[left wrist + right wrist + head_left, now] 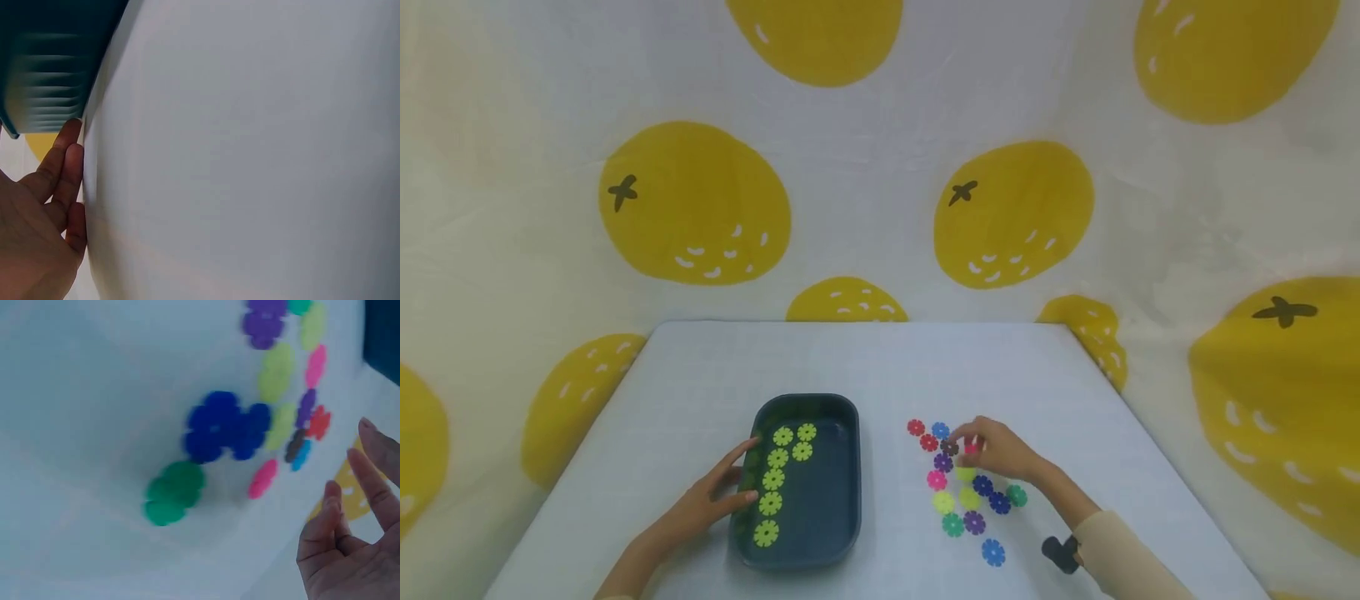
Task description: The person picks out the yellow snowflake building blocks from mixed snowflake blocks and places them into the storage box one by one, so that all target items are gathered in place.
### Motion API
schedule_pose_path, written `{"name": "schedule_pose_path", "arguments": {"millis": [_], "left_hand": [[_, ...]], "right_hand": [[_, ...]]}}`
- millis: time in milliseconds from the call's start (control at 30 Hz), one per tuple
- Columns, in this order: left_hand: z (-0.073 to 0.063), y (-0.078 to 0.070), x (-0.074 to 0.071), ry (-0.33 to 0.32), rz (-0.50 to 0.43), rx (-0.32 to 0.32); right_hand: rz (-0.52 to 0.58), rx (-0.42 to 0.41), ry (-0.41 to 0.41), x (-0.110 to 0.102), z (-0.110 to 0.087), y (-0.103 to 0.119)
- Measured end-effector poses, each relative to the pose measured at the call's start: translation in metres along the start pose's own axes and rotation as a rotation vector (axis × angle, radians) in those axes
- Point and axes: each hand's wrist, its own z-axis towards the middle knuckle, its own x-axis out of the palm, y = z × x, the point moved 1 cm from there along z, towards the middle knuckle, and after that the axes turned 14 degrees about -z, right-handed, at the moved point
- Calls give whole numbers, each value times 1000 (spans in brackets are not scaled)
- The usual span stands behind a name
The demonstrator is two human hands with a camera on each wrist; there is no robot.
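Observation:
A dark teal tray point(823, 537) holds several yellow-green notched plastic discs point(771, 503), lying flat along its left side and top. My left hand point(707, 496) holds the tray's left rim, thumb and index finger over the edge. In the left wrist view, its other fingers lie by the tray's outer wall point(47, 87). My right hand point(1000, 450) hovers over loose discs on the table, nearest a brown disc point(950, 448) and a partly covered pink disc point(972, 444). In the right wrist view, its fingers point(372, 487) are spread loosely, with nothing visible between them.
Loose notched discs lie right of the tray: red point(916, 427), purple point(974, 522), dark blue point(999, 502), green point(1017, 495) and light blue point(993, 552) among them. A black object point(1060, 554) shows at the right wrist. White cloth point(880, 358) covers the table; a fruit-print cloth point(865, 200) hangs behind.

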Motion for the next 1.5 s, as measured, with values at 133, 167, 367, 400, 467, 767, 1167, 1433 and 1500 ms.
{"name": "schedule_pose_path", "arguments": {"millis": [133, 167, 367, 400, 467, 767, 1167, 1433, 1500], "left_hand": [[0, 0, -1, 4, -11, -6], [1, 1, -1, 4, -9, -5], [6, 2, 1, 9, 3, 1], [7, 3, 1, 9, 3, -3], [7, 4, 1, 7, 1, -13], [3, 4, -1, 4, -8, -29], [1, 3, -1, -11, 4, -31], [2, 4, 0, -14, -1, -27], [2, 4, 1, -13, 2, -25]], "right_hand": [[-80, 65, -26, 20, -16, -27], [-84, 81, -34, 23, -18, -31], [-168, 108, -83, 34, -22, -43], [-177, 100, -86, 34, -21, -44], [-184, 77, -81, 33, -20, -45], [-166, 51, -77, 36, -11, -47], [-120, 133, -130, 43, -7, -39], [-47, 109, -112, 46, -5, -37], [-27, 102, -107, 48, -5, -38]]}}
